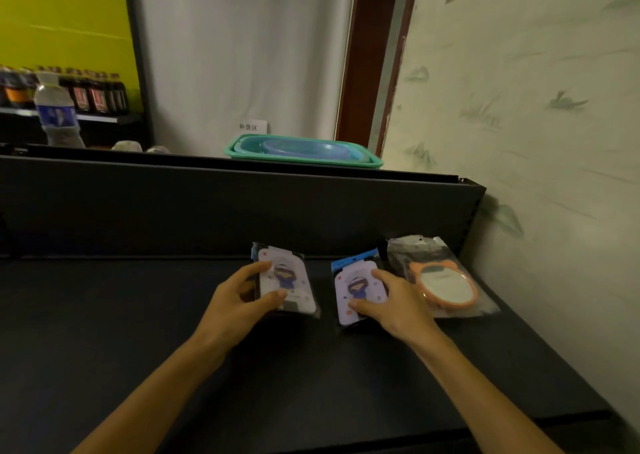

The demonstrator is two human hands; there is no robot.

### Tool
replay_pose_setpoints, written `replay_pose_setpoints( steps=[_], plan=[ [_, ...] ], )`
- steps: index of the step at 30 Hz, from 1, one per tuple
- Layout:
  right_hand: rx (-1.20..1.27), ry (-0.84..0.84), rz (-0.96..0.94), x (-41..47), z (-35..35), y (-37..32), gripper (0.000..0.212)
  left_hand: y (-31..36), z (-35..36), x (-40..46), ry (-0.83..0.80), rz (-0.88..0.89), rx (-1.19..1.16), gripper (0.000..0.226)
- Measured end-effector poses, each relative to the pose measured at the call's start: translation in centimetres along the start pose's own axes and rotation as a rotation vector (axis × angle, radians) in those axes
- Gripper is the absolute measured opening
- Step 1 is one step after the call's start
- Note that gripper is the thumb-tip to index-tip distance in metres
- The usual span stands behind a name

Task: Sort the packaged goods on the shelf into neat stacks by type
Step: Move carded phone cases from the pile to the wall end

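Three packaged goods lie on the black shelf [138,315]. A white cartoon-print pack [294,277] sits left of centre, and my left hand [242,297] grips its left edge between thumb and fingers. A second pack with the same cartoon print and a blue top [356,280] lies to its right; my right hand [394,301] holds its right side, thumb on the print. Furthest right, beside the wall, lies a clear bag with an orange round mirror [446,285], touching my right hand's back.
The shelf's black back panel [242,207] rises behind the packs. On top of it stand a green basket [304,150] with a blue bowl and a water bottle [57,110]. A patterned wall [536,142] closes the right side. Dark bottles [93,93] line a far shelf.
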State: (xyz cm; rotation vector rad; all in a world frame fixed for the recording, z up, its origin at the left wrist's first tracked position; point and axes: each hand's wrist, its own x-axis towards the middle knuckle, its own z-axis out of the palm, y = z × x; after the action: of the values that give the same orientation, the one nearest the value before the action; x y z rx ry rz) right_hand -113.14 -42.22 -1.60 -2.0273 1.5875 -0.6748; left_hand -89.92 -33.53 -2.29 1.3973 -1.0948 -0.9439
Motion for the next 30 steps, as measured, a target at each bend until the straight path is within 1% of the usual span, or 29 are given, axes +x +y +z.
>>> replay_pose_setpoints(
  steps=[4, 8, 11, 14, 17, 20, 23, 25, 28, 30],
  plan=[
    [-0.142, -0.010, -0.084, 0.9, -0.1, 0.1, 0.063, 0.0, 1.3, 0.0, 0.037, -0.017, 0.011, 0.049],
    [-0.333, -0.038, -0.155, 1.5, -0.4, 0.2, 0.064, 0.2, 2.5, 0.5, 0.055, -0.014, 0.023, 0.050],
    [-0.454, -0.015, -0.223, 2.0, -1.2, 0.4, 0.063, 0.2, 3.4, 0.9, 0.047, -0.013, 0.011, 0.049],
    [-0.494, 0.040, -0.307, 2.2, -2.2, 0.7, 0.055, 0.1, 4.6, 1.5, 0.027, -0.010, 0.020, 0.048],
    [-0.537, 0.119, -0.376, 2.9, -3.3, 1.0, 0.045, -0.1, 6.1, 2.1, -0.003, -0.013, 0.050, 0.052],
    [-0.540, 0.175, -0.419, 3.9, -4.1, 1.4, 0.041, -0.1, 7.9, 2.8, -0.020, -0.023, 0.118, 0.055],
    [-0.528, 0.191, -0.461, 4.6, -4.5, 1.8, 0.036, -0.6, 9.3, 3.3, -0.058, -0.043, 0.197, 0.057],
    [-0.515, 0.199, -0.488, 4.8, -4.6, 1.8, 0.033, -0.8, 9.7, 3.4, -0.058, -0.005, 0.342, 0.060],
    [-0.500, 0.199, -0.519, 4.7, -4.4, 1.4, 0.033, -0.7, 9.6, 3.1, 0.009, 0.107, 0.783, 0.070],
    [-0.505, 0.181, -0.538, 4.8, -3.9, 0.9, 0.036, 0.0, 9.3, 2.5, 0.049, 0.190, 1.015, 0.073]
  ],
)
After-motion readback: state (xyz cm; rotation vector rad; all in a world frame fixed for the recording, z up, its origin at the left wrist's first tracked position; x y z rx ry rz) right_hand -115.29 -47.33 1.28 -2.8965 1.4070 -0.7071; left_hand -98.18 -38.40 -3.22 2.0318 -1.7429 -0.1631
